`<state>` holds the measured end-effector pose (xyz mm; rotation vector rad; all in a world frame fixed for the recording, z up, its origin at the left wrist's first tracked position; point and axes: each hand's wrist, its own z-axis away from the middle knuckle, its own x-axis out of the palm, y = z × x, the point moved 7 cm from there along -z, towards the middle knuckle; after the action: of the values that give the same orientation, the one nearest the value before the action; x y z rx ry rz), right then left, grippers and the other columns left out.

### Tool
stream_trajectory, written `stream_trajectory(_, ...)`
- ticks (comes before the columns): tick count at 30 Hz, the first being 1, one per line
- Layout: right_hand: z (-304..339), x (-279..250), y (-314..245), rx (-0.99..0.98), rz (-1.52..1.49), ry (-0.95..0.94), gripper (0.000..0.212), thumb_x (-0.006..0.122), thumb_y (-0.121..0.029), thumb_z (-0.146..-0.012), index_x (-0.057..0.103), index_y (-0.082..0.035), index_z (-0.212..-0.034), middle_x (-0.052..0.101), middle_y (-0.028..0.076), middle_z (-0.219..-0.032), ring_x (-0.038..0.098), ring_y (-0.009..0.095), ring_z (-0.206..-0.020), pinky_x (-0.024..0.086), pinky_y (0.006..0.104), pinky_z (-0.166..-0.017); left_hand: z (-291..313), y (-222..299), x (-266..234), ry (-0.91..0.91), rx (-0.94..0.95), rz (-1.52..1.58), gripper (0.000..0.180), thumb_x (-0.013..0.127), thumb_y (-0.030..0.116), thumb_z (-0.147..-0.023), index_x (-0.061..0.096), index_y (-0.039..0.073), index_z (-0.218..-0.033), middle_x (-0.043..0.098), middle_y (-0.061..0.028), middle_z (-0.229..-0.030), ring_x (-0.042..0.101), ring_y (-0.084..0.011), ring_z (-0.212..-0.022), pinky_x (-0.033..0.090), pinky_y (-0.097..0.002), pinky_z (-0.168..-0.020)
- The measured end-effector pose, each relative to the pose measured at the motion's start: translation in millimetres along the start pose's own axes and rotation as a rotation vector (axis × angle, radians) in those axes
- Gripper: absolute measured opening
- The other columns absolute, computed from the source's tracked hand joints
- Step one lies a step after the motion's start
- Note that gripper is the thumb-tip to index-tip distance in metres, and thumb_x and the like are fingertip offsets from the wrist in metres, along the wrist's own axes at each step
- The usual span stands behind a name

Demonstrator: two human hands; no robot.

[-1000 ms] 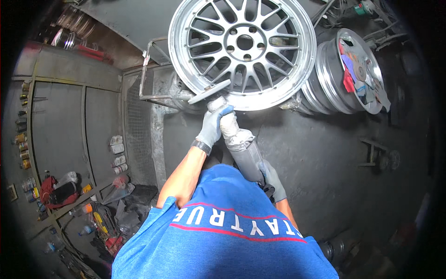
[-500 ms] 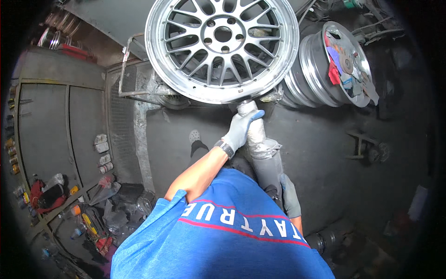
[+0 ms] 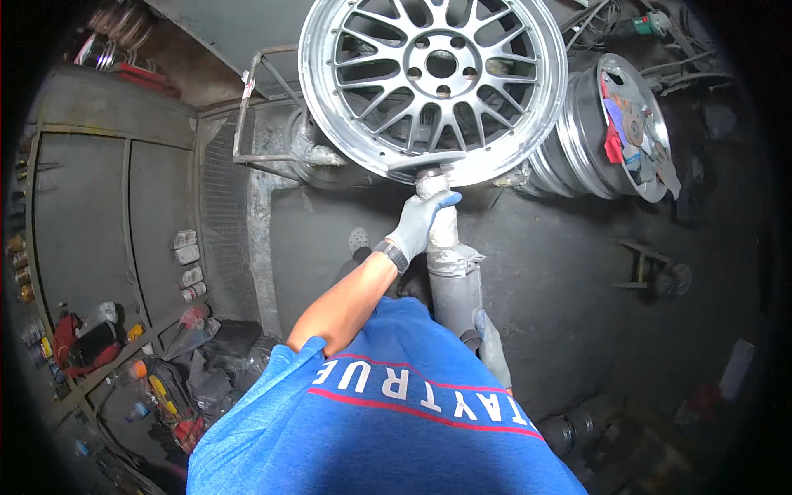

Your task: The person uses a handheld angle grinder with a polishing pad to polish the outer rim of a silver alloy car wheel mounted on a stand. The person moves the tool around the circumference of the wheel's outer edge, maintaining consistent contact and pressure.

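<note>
Both my gloved hands hold a grey, cylindrical grinder (image 3: 455,295) with whitish wrapping round its front neck. My left hand (image 3: 423,221) is closed round that neck, its thumb across the top. Lower down, my right hand (image 3: 493,346) grips the rear of the body, its fingers partly hidden. At the tool's front, a flat disc (image 3: 426,160) lies over the near lip of a silver multi-spoke alloy wheel (image 3: 441,103). I cannot tell whether the disc is spinning.
A tubular metal frame (image 3: 245,124) stands left of the wheel. To the right, another wheel (image 3: 590,136) lies on its side with scraps and red cloth on its face. A low metal stand (image 3: 642,264) is at right. Bags and cans clutter the lower left.
The grinder has moved left along the wheel's near lip, and its disc now shows over the rim. The view has shifted left, so the wheel appears farther right.
</note>
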<state>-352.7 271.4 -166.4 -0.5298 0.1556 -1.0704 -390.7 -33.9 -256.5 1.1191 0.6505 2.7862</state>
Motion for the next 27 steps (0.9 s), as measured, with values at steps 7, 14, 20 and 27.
stream_trajectory(7, -21.9, 28.9, 63.9, 0.038, -0.086, 0.006, 0.058, 0.060, -0.048, -0.113, 0.064, 0.000, -0.146, 0.072, 0.012, -0.126, 0.067, 0.020, -0.109, 0.054, 0.0350, -0.095, 17.9, 37.2, -24.7, -0.009, 0.025, -0.246, 0.019, 0.085, 0.015, -0.095, 0.078, 0.007, -0.111, 0.076, -0.0018, -0.100, 0.071, -0.0124, -0.088, 0.057, -0.0314, -0.078)
stream_trajectory(14, -32.3, 62.5, 85.6, 0.138, -0.408, -0.120, 0.055, 0.059, -0.048, -0.111, 0.064, -0.005, -0.145, 0.072, 0.009, -0.125, 0.068, 0.022, -0.110, 0.057, 0.0387, -0.095, 20.9, 52.3, -38.0, 0.033, 0.023, -0.315, 0.023, 0.089, 0.016, -0.092, 0.079, 0.007, -0.111, 0.077, -0.0028, -0.100, 0.073, -0.0143, -0.085, 0.058, -0.0328, -0.074)
stream_trajectory(20, 1.5, 39.9, 13.3, -0.050, -0.169, -0.056, 0.048, 0.063, -0.046, -0.110, 0.066, -0.007, -0.137, 0.072, 0.011, -0.122, 0.071, 0.024, -0.108, 0.060, 0.0394, -0.087, 4.9, 13.2, -28.1, 0.079, 0.026, -0.340, 0.026, 0.090, 0.017, -0.091, 0.076, 0.007, -0.110, 0.076, -0.0058, -0.095, 0.073, -0.0174, -0.080, 0.060, -0.0350, -0.072)
stream_trajectory(27, -55.7, -105.2, 28.7, -0.251, -0.288, -0.395, 0.047, 0.058, -0.036, -0.114, 0.065, 0.000, -0.143, 0.069, 0.015, -0.137, 0.066, 0.026, -0.122, 0.053, 0.0388, -0.105, -20.3, -52.5, 36.5, -0.026, 0.004, -0.143, 0.023, 0.085, 0.016, -0.095, 0.068, 0.007, -0.108, 0.075, -0.0126, -0.090, 0.076, -0.0261, -0.077, 0.065, -0.0421, -0.073)
